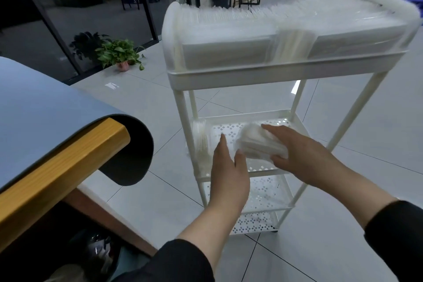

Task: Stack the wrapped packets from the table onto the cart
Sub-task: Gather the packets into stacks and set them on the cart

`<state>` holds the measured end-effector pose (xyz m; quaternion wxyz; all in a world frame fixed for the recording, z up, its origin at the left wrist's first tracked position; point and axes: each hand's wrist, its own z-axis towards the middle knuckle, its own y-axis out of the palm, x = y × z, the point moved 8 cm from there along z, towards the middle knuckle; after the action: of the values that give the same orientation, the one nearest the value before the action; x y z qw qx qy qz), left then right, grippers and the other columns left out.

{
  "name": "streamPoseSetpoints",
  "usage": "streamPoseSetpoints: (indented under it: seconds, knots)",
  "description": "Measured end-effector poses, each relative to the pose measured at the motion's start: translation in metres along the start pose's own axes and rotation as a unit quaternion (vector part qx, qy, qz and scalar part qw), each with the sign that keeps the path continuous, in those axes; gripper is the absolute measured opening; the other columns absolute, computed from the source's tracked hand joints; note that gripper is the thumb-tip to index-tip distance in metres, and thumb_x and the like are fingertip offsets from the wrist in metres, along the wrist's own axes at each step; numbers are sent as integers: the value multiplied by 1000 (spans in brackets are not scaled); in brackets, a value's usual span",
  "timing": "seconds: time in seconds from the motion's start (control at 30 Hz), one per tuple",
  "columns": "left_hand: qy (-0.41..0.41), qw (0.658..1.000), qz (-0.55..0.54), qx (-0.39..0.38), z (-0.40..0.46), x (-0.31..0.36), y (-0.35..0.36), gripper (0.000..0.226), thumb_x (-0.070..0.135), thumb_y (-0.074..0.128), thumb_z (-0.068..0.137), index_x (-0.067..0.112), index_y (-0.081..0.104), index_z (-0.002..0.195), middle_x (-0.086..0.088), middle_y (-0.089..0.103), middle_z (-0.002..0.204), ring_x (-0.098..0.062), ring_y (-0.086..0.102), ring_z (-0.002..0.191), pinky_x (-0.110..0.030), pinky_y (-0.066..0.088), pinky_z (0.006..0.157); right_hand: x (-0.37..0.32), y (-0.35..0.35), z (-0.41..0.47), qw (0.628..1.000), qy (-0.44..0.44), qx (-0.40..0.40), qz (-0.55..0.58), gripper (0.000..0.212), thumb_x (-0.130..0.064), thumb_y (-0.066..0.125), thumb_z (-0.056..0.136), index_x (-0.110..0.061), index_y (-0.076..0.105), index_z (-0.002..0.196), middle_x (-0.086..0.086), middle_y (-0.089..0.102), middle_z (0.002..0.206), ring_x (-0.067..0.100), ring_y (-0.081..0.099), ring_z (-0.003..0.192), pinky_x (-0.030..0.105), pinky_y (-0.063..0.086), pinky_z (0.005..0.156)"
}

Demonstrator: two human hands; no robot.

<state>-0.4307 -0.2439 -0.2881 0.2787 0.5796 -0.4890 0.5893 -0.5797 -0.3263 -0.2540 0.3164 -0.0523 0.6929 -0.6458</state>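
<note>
— Where is the bundle of wrapped packets (261, 142) at this moment?

— Over the perforated middle shelf (231, 129) of the white cart (270, 73), toward its right half. The right hand (304, 155) grips it from the right side: fingers laid across the top, thumb curled under the near lower corner. Whether the bundle already rests on the shelf or sits just above it, I cannot tell.

— And the left hand (229, 167)?

— It holds nothing. Its fingers are straight and point forward into the shelf, palm turned toward the bundle, with the thumb tip at the bundle's left edge. Both forearms reach in from below, with black sleeves (183, 261) pulled back from the wrists.

— What else is in the cart?

— A row of packets (201, 144) stands on edge against the left wall of the same shelf, just beside the left hand's fingers. The top tray (251, 75) is packed full: long rows of packets (240, 18) standing upright from end to end, blurred in the picture. The bottom shelf (254, 222) shows only its patterned holes.

— And around it?

— To the left, a wood-edged table (68, 162) covered by a blue mat (34, 98), whose corner droops over the edge. A potted plant (119, 55) sits on the tiled floor (142, 107) behind.
</note>
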Motion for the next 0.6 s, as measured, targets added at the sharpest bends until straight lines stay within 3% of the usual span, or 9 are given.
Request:
streamPoseSetpoints:
  seconds: [0.07, 0.1, 0.17, 0.23, 0.3, 0.33, 0.37, 0.43, 0.6]
  knots:
    - [-11, 999, 28, -38, 11, -2, 14, 55, 34, 33, 110, 35, 12, 161, 23, 32, 155, -3, 40, 137, -8, 30, 104, 0, 10, 17, 999, -30, -13, -36, 74, -32, 64, 92, -45, 25, 154, -21, 47, 144, 11, 56, 117, 32, 50, 81]
    - [-20, 998, 35, -50, 16, -2, 19, 53, 30, 32, 110, 34, 15, 161, 27, 42, 141, 0, 51, 118, -2, 36, 88, 2, 17, 24, 998, -38, -23, -53, 74, -31, 64, 91, -44, 26, 153, -20, 48, 142, 11, 56, 116, 31, 48, 78]
    - [-36, 997, 48, -58, 25, -3, 24, 53, 25, 32, 108, 32, 20, 159, 22, 53, 125, 4, 53, 85, -12, 44, 66, 4, 28, 33, 995, -45, -43, -80, 74, -31, 64, 89, -43, 28, 153, -20, 48, 139, 12, 56, 116, 29, 45, 74]
    - [-47, 997, 43, -50, 32, -4, 23, 58, 24, 32, 108, 31, 12, 162, 16, 54, 131, 7, 47, 77, -10, 39, 58, 7, 36, 38, 994, -51, -53, -84, 74, -32, 64, 87, -43, 29, 152, -20, 48, 139, 12, 56, 115, 30, 47, 76]
    - [-47, 998, 22, -30, 38, -1, 17, 59, 26, 33, 109, 30, 8, 163, 21, 56, 113, 10, 44, 69, -5, 38, 56, 11, 39, 40, 994, -59, -44, -85, 74, -35, 66, 88, -44, 30, 152, -21, 48, 141, 10, 55, 116, 28, 46, 78]
    - [-46, 999, 12, -23, 41, -1, 15, 58, 30, 33, 110, 29, 9, 163, 21, 57, 117, 13, 47, 74, -3, 38, 65, 12, 39, 41, 994, -64, -38, -85, 74, -36, 67, 88, -44, 30, 152, -21, 48, 141, 10, 54, 117, 25, 43, 77]
    - [-42, 999, 14, -26, 45, -2, 17, 56, 34, 33, 110, 28, 13, 162, 15, 55, 135, 14, 52, 93, -8, 37, 81, 15, 41, 42, 993, -68, -34, -85, 75, -39, 68, 87, -43, 30, 152, -21, 48, 141, 9, 54, 117, 24, 40, 76]
    - [-39, 998, 26, -46, 51, -5, 23, 53, 38, 32, 110, 24, 23, 161, 6, 38, 160, -6, 45, 134, -20, 29, 100, 18, 43, 42, 994, -74, -28, -79, 78, -45, 69, 86, -42, 30, 152, -21, 48, 141, 9, 54, 118, 23, 42, 80]
    - [-37, 997, 21, -59, 53, -5, 30, 51, 38, 32, 110, 23, 30, 159, 6, 37, 161, -12, 35, 145, -22, 28, 105, 25, 42, 40, 998, -44, -19, -29, 74, -43, 64, 87, -39, 29, 152, -17, 51, 134, 9, 54, 115, 28, 48, 87]
